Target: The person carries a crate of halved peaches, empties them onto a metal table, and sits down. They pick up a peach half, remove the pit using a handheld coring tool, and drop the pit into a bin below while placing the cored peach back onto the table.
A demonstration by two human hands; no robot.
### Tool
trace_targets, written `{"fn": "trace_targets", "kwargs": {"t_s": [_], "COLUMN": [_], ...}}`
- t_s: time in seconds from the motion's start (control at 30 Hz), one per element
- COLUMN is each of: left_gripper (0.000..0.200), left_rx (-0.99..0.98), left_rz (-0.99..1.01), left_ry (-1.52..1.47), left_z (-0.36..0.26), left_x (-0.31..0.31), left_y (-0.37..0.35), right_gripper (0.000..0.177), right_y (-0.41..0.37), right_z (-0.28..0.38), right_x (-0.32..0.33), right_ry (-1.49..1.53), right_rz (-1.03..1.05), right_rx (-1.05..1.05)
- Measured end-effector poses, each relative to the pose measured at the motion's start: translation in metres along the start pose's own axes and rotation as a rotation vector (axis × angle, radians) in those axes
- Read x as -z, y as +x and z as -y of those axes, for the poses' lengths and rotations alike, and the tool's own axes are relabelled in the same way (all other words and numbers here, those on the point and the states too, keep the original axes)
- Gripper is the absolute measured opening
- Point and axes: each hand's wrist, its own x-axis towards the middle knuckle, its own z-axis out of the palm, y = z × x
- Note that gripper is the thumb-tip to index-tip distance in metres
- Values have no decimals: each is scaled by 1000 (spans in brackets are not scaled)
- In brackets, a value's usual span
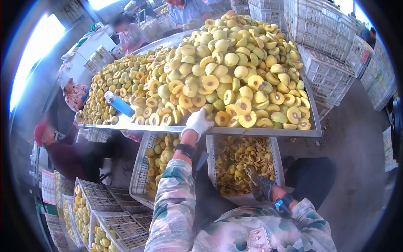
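Observation:
My left hand (198,125), in a white glove, reaches over the front rim of the metal table (268,132). It touches the halved yellow fruit (243,106) piled there, and its fingertips are hidden against the fruit. Lower and to the right, my right hand (262,186) wears a dark, soiled glove. Its fingers are closed around a short tool (250,172) with a narrow tip, whose kind I cannot make out. This hand hangs over a white crate (211,161) holding brown and yellow fruit scraps (241,157).
A second white crate (138,174) holds fruit beside my left arm. A blue bottle (119,104) lies on the table. Stacked crates (321,29) stand at right, more fruit-filled crates (98,195) at lower left. Several people sit around the table, one in a red cap (40,132).

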Motion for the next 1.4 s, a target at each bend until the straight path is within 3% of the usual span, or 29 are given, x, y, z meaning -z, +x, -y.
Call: {"fn": "trace_targets", "kwargs": {"t_s": [0.1,0.17,0.23,0.3,0.4,0.57,0.63,0.67,0.77,0.83,0.97,1.07,1.13,1.3,1.37,1.4], "left_gripper": [39,30,29,31,38,40,41,41,41,44,44,45,45,42,41,39], "left_rx": [-21,64,-27,-211,-195,-151,11,17,-38,-142,-156,-88,-37,-17,-17,-125], "left_rz": [-107,-43,-32,-35,21,39,-170,-165,-118,-136,-138,-9,-163,-129,-138,-286], "left_ry": [-192,-1208,-1788,-2152,-2307,-2318,-2220,-2218,-2262,-2167,-2051,-2112,-2029,-1949,-1932,-1573], "left_z": [10,12,5,-17,-34,-23,-40,-41,-45,-49,-44,-46,-56,-63,-64,-64], "left_x": [-4,1,5,11,18,-12,-4,-3,-1,-2,-12,-16,-16,-15,-17,-19], "left_y": [-3,-12,-25,-53,-76,-78,-89,-92,-100,-107,-115,-120,-126,-139,-140,-141], "right_gripper": [30,28,27,25,24,20,18,18,18,18,25,23,23,23,25,25], "right_y": [-1,-7,-17,-29,-44,-63,-69,-70,-70,-66,-83,-95,-91,-97,-100,-99], "right_z": [4,10,17,26,40,46,47,47,49,51,47,46,45,45,46,46], "right_x": [-5,-7,-11,-15,-27,-59,-67,-70,-75,-75,-104,-123,-126,-138,-141,-141], "right_ry": [-74,-117,-159,-201,-238,-282,-322,-317,-235,-118,-68,-198,-174,-75,-157,-154], "right_rz": [15,32,60,101,189,201,255,253,371,553,446,307,295,325,246,244], "right_rx": [70,124,192,264,327,400,422,420,428,259,257,393,381,317,353,351]}}
